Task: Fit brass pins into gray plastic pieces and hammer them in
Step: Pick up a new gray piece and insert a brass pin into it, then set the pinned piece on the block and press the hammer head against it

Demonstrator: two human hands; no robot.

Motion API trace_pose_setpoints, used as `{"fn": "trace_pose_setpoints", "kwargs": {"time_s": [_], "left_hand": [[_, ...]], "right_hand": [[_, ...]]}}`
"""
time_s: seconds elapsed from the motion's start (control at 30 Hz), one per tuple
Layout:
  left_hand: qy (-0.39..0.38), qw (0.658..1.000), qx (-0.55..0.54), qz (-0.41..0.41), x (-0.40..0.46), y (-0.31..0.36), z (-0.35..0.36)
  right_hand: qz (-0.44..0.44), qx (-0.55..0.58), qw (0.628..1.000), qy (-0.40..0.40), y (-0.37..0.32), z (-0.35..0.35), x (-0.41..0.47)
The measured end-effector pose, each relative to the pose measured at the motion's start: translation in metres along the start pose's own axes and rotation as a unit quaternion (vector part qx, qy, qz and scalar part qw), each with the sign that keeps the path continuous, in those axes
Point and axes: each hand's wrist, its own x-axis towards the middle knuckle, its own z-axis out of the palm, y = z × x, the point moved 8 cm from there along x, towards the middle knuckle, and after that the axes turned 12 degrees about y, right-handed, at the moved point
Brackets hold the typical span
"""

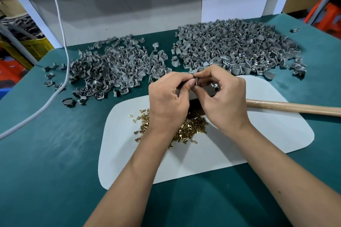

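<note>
Two bare forearms reach forward over a white rounded mat (212, 160) on the green table (46, 162). A loose heap of small brass pins (190, 127) lies on the mat under the wrists. The left hand (168, 97) and right hand (220, 97) meet fingertip to fingertip, both curled and pinching one small gray plastic piece (196, 81), mostly hidden. A wooden hammer handle (295, 108) lies to the right. Beyond, two piles of gray plastic pieces (230, 46) spread across the table.
</note>
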Motion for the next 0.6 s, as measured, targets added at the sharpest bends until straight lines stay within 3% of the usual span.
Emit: {"fn": "trace_pose_setpoints", "kwargs": {"time_s": [0.27,0.33,0.4,0.5,0.57,0.6], "left_hand": [[-0.079,0.975,-0.125,-0.166,0.004,-0.03,0.003],[-0.099,0.979,-0.08,-0.161,0.003,-0.033,0.003],[-0.128,0.984,0.015,-0.12,0.004,-0.036,0.002],[-0.153,0.979,0.075,-0.114,0.004,-0.041,0.001],[-0.149,0.977,0.071,-0.135,0.004,-0.046,-0.001],[-0.148,0.976,0.068,-0.143,0.004,-0.047,-0.001]], "right_hand": [[0.066,0.033,0.993,-0.093,0.01,0.002,0.004],[0.061,0.008,0.987,-0.151,0.011,0.001,0.008],[0.053,-0.092,0.975,-0.194,0.024,-0.013,0.019],[0.035,-0.311,0.9,-0.302,0.054,-0.036,0.028],[0.033,-0.374,0.849,-0.371,0.07,-0.037,0.019],[0.037,-0.376,0.843,-0.383,0.072,-0.035,0.015]]}}
